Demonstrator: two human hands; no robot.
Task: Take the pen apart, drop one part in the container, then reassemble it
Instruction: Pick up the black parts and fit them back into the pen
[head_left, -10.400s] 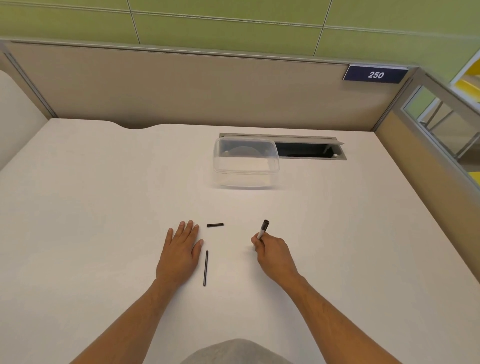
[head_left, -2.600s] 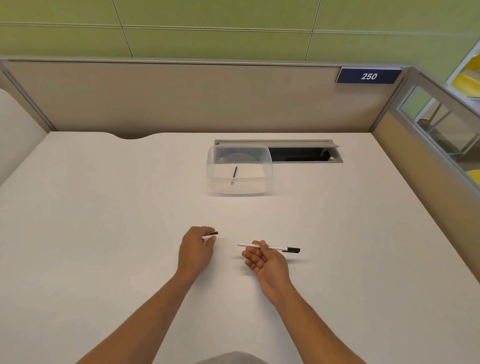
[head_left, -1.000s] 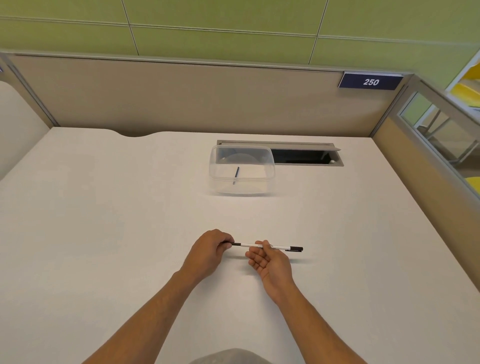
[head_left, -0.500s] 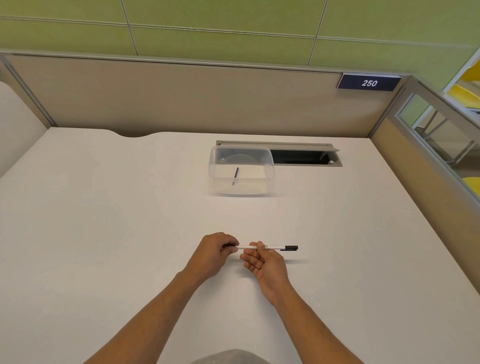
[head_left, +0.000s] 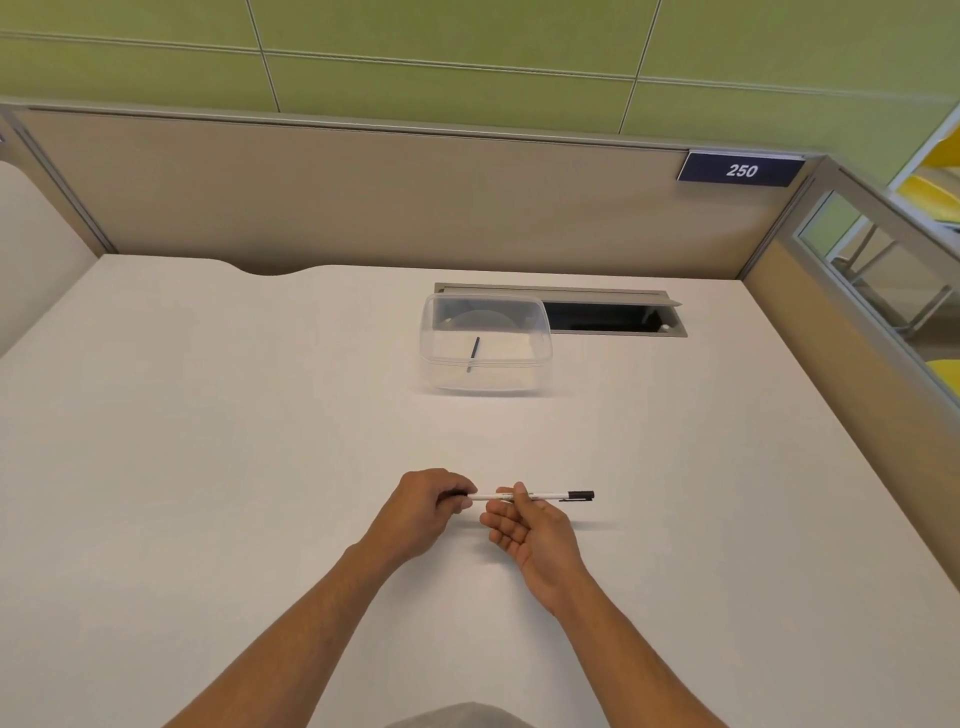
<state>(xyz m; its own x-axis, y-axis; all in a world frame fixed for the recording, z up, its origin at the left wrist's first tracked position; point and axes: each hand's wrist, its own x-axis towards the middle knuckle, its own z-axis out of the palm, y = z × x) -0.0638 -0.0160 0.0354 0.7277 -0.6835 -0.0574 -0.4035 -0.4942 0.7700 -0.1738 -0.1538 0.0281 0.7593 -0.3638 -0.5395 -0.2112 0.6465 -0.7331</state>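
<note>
A white pen barrel with a black cap on its right end lies level just above the desk. My right hand pinches its middle between thumb and fingers, palm up. My left hand is closed around a small black end piece at the barrel's left end; that piece is mostly hidden by my fingers. A clear plastic container stands further back on the desk, with a thin dark refill lying inside it.
The white desk is bounded by beige partition walls at the back and right. An open cable slot sits right behind the container. A blue sign reading 250 hangs on the partition.
My left hand has pressed the black end piece against the barrel's left end and closed in on it. The pen has shifted slightly left. The refill stays in the container.
</note>
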